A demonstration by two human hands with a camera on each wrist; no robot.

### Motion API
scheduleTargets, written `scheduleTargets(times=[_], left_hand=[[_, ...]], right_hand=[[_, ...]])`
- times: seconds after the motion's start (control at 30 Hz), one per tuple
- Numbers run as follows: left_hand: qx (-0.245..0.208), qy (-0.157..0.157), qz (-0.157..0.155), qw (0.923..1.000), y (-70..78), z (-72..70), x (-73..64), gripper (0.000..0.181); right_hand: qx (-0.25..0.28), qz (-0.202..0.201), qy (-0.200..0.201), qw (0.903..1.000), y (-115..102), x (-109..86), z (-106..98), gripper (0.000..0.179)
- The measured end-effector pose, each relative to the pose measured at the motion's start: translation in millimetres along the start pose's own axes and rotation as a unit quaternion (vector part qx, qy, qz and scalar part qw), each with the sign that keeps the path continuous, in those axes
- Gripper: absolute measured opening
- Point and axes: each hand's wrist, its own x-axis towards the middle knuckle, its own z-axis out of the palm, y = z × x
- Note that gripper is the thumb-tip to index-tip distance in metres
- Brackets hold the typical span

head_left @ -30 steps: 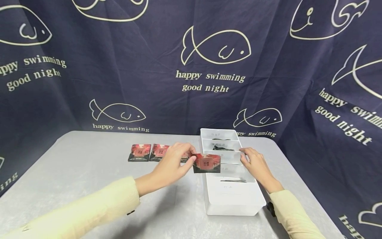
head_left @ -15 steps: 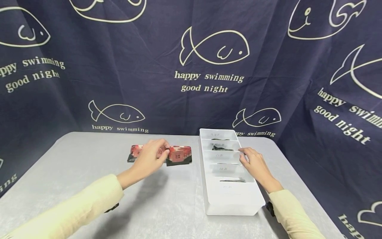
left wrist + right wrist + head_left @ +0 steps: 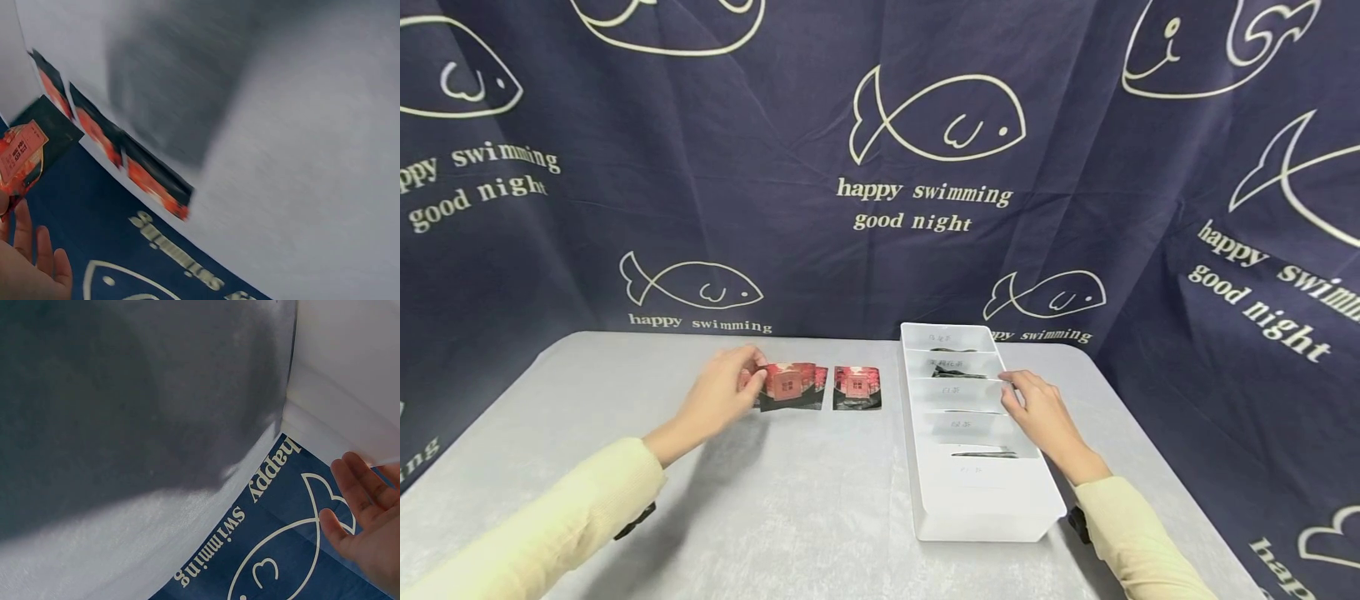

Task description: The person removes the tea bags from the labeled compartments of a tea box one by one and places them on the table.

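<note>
Plainly, your whole work area is backed by a dark blue curtain (image 3: 775, 208) printed with pale fish outlines and the words "happy swimming good night". Below it you have a pale grey table (image 3: 820, 517) with rounded far corners. On the table's right half sits your white box (image 3: 985, 527), longer than wide, split by dividers into five compartments running away from you, with faint handwriting in each. Your cream sleeves (image 3: 580, 500) come in from both lower corners, a black piece (image 3: 636, 521) showing under the left cuff. Your right hand (image 3: 1047, 417) is relaxed, fingertips touching the box's right edge, the thumb apart from the fingers; it grasps nothing. Your left hand (image 3: 718, 396) pinches a red-and-black packet (image 3: 787, 386) by its edge between thumb and fingers, raised off the table at the row's left part, with a pink label on its face. Three similar packets lie flat in a row: the right one (image 3: 857, 385) is in full view, near the box but not touching it; the middle one (image 3: 822, 387) peeks out behind your held packet; the left one (image 3: 159, 181) shows best from your left wrist. Smallest are the dark edges (image 3: 958, 372) inside the box, clearest in the second compartment from the back.
</note>
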Motion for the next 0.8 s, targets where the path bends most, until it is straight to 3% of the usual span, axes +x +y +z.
scheduleTargets(times=[0.53,0.8], left_hand=[[0.057,-0.03,-0.07,0.9955,-58.9,-47.7,-3.6,0.007],[0.07,-0.044,-0.079,0.9934,-81.2,-64.8,-6.9,0.007]], right_hand=[[-0.001,0.0,-0.001,1.0,0,-0.1,-1,0.024],[0.005,-0.001,-0.002,1.0,-2,-0.2,-1,0.023]])
